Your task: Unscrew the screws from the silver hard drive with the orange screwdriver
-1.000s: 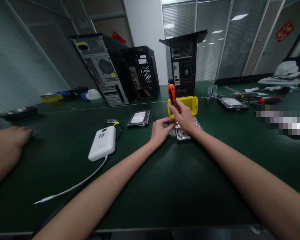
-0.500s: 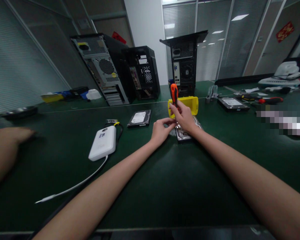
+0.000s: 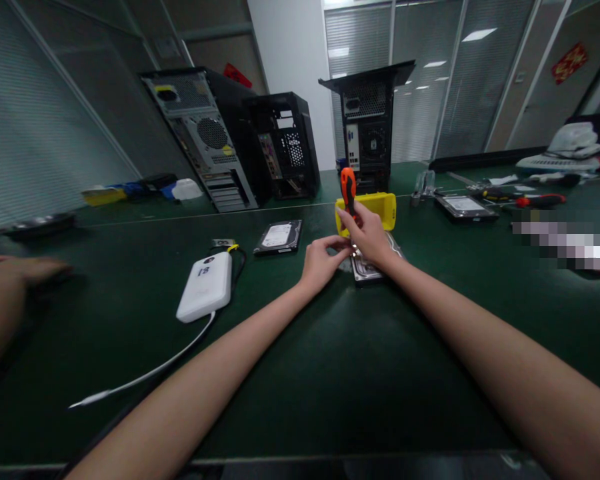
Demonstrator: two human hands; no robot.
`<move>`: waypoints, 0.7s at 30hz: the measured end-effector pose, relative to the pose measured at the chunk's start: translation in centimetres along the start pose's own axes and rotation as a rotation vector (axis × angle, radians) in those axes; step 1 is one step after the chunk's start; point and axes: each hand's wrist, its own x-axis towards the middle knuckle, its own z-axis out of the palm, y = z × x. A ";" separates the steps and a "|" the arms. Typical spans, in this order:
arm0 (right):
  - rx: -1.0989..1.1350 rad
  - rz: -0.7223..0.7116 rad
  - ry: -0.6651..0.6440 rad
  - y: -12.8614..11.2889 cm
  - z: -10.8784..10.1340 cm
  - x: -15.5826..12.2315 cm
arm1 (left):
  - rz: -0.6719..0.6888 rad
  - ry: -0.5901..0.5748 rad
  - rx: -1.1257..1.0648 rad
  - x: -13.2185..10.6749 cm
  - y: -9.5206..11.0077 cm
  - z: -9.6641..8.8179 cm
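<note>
My right hand [image 3: 373, 235] grips an orange and black screwdriver [image 3: 349, 183], held upright with the handle on top. Its tip is hidden behind my fingers, over a hard drive [image 3: 366, 272] lying on the table. At the drive's left edge, the thumb and fingers of my left hand [image 3: 321, 260] are closed together, close to the screwdriver's lower end. Just behind the drive stands an open yellow case [image 3: 390, 212]. A second hard drive [image 3: 279, 237], label up, lies to the left of my left hand.
A white power bank [image 3: 207, 287] with a cable sits left of my forearm. Computer cases [image 3: 200, 127] stand at the back. Right of centre lie another hard drive [image 3: 466, 207] and red-black pliers [image 3: 540, 200]. Another person's hand [image 3: 35, 270] rests at far left.
My two hands, the screwdriver and the drive keep nearly the same place. At far left the other person's hand and forearm have shifted slightly.
</note>
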 end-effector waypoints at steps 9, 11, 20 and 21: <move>0.030 -0.008 -0.014 -0.6 -0.2 -0.1 | -0.012 -0.009 -0.018 0.0 -0.1 0.1; 0.029 -0.007 -0.013 -0.5 -0.2 0.0 | -0.017 -0.014 -0.014 0.0 -0.1 0.1; 0.021 0.009 -0.015 -0.5 -0.1 -0.1 | -0.006 -0.009 0.010 0.0 0.0 0.0; 0.020 0.006 -0.017 -0.5 -0.1 -0.1 | -0.006 -0.009 0.010 0.0 0.1 0.0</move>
